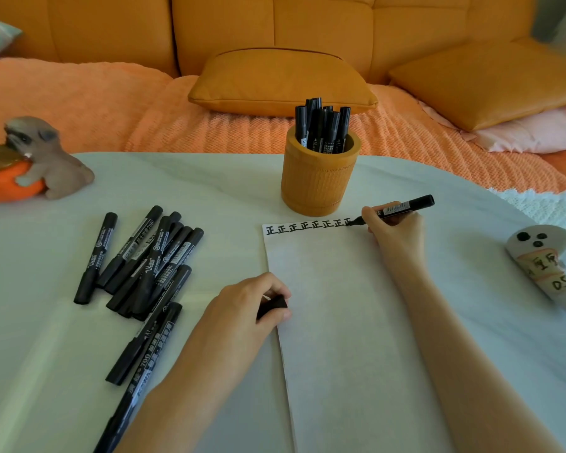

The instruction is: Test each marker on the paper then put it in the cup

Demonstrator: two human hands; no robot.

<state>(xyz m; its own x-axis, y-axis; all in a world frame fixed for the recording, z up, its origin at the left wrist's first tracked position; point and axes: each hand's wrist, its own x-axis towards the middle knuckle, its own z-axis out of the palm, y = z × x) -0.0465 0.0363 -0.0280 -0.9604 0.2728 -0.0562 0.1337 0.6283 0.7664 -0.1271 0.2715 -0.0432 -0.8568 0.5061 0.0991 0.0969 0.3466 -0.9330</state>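
Observation:
A white sheet of paper (pixel 340 322) lies on the table with a row of black written characters (pixel 307 227) along its top edge. My right hand (pixel 394 233) grips an uncapped black marker (pixel 402 207), its tip touching the paper at the right end of that row. My left hand (pixel 242 308) rests on the paper's left edge and holds the black marker cap (pixel 272 305). An orange cup (pixel 319 178) stands just behind the paper with several black markers (pixel 324 125) upright in it. A pile of several capped black markers (pixel 144 266) lies to the left.
A grey dog figurine with an orange bowl (pixel 30 161) sits at the table's far left. A white plush toy (pixel 546 266) with black dots lies at the right edge. Behind the table is an orange sofa with cushions (pixel 281 83).

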